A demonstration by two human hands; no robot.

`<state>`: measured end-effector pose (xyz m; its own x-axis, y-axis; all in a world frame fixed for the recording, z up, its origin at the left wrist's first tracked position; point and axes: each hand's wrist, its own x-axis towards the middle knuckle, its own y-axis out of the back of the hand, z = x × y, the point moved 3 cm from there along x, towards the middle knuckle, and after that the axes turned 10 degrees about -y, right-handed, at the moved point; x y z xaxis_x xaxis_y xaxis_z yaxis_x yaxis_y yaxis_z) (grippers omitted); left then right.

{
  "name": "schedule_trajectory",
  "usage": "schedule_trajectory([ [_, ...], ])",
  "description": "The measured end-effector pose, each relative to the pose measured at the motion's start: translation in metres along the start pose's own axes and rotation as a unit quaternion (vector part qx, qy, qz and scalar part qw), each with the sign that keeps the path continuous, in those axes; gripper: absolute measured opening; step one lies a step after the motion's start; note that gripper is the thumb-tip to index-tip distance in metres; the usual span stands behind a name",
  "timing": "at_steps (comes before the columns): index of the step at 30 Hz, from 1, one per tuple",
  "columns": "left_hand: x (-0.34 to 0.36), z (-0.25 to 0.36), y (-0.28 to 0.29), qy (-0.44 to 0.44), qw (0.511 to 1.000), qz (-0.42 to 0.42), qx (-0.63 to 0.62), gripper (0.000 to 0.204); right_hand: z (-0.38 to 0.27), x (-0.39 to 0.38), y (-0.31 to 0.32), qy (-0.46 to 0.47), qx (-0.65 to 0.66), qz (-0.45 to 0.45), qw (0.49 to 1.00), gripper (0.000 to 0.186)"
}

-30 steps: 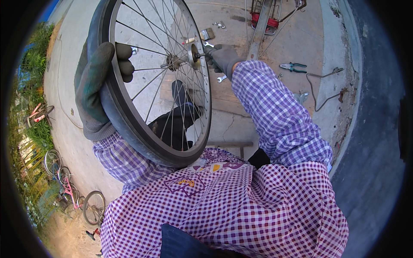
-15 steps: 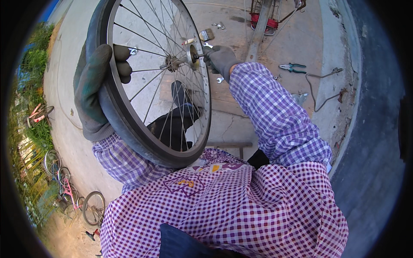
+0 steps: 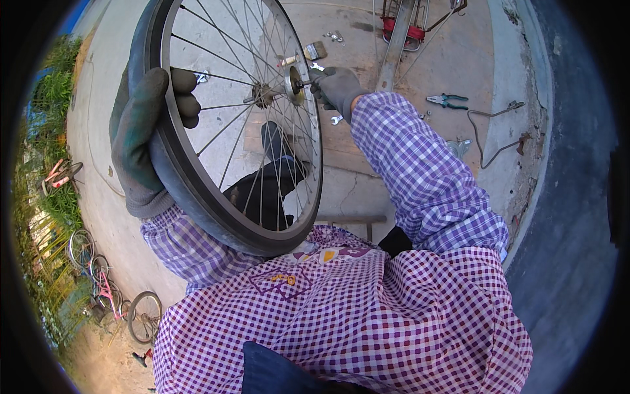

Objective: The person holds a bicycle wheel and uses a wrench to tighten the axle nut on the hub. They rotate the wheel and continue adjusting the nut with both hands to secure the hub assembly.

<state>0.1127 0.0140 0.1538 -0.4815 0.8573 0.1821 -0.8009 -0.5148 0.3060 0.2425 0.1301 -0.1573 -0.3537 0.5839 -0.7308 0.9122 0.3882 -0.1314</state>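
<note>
A bicycle wheel (image 3: 270, 241) stands tilted before me, its tyre close to my chest. My left hand (image 3: 140, 128), in a grey-green work glove, is closed round the tyre and rim on the left, with fingertips inside the rim. At the hub's right side sits a round silver disc (image 3: 293, 85). A dark axle end (image 3: 305, 83) sticks out of it. My gloved right hand (image 3: 340, 90) is closed on that axle end; its fingertips are partly hidden, so any small part inside them does not show. My foot (image 3: 273, 141) is visible through the spokes.
Beyond the wheel lie a paint brush (image 3: 315, 50), a spanner (image 3: 317, 66) and another spanner (image 3: 336, 120). Pliers (image 3: 447, 101) and a bent metal rod (image 3: 481, 141) are on the right. A bicycle with a red part (image 3: 405, 36) is ahead; more bicycles (image 3: 108, 293) stand far left.
Almost nothing differs. The left hand and the wheel's left edge have shifted very slightly left; the right hand keeps its grip at the hub.
</note>
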Motion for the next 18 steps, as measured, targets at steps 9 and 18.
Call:
schedule_trajectory([
  [9, -0.001, -0.012, 0.005, 0.004, 1.000, 0.005, -0.001, 0.045, 0.005, 0.002, 0.000, -0.029, -0.002, -0.021, 0.999, 0.030],
  [18, 0.002, -0.010, 0.002, -0.003, 1.000, -0.025, -0.009, 0.046, 0.001, -0.002, 0.005, -0.029, 0.002, -0.015, 0.999, 0.033],
])
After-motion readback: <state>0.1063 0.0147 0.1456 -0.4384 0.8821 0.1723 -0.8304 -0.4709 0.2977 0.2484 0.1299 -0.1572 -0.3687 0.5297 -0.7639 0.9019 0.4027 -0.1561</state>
